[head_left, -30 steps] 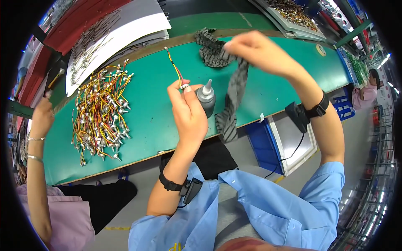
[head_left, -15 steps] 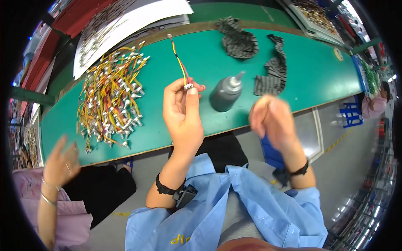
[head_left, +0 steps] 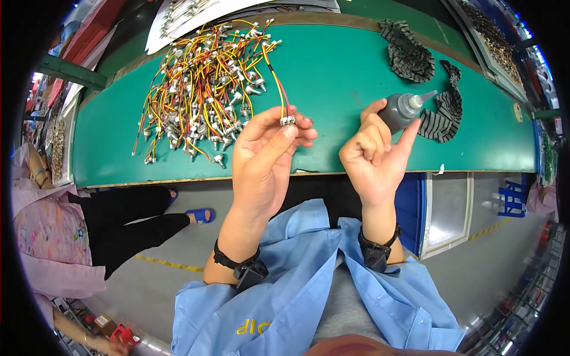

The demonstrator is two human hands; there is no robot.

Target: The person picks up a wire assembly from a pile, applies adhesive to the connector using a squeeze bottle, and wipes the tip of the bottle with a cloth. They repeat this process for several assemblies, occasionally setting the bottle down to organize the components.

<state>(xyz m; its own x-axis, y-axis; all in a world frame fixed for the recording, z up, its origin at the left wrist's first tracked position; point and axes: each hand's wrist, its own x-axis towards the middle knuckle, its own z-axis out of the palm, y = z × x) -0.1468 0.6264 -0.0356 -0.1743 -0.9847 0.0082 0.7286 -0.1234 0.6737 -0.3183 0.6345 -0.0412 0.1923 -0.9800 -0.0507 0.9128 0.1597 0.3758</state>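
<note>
Between the thumb and fingers of my left hand (head_left: 261, 154) is a small potentiometer (head_left: 287, 120) with red, yellow and black wires. Its wires rise away from me, their white connector end overlapping the edge of a pile. That pile of wired potentiometers (head_left: 199, 101) covers the table left of my hand. My right hand (head_left: 373, 157) is closed on a dark grey squeeze bottle (head_left: 396, 113), forefinger on one side and thumb on the other. The bottle leans, its pale nozzle pointing right and slightly away; my fingers hide part of its base.
Two striped dark cloth pieces (head_left: 409, 56) lie on the green table (head_left: 332, 71), right of and beyond the bottle. A white sheet (head_left: 237, 7) with thin parts sits at the back left. Another person (head_left: 53, 231) in pink is at my left. A blue stool (head_left: 512, 199) stands far right.
My right hand has moved up to the bottle, taken hold of it and tilted it rightward. My left hand still holds the potentiometer. The view has shifted, and the other person's hand has left the table's edge.
</note>
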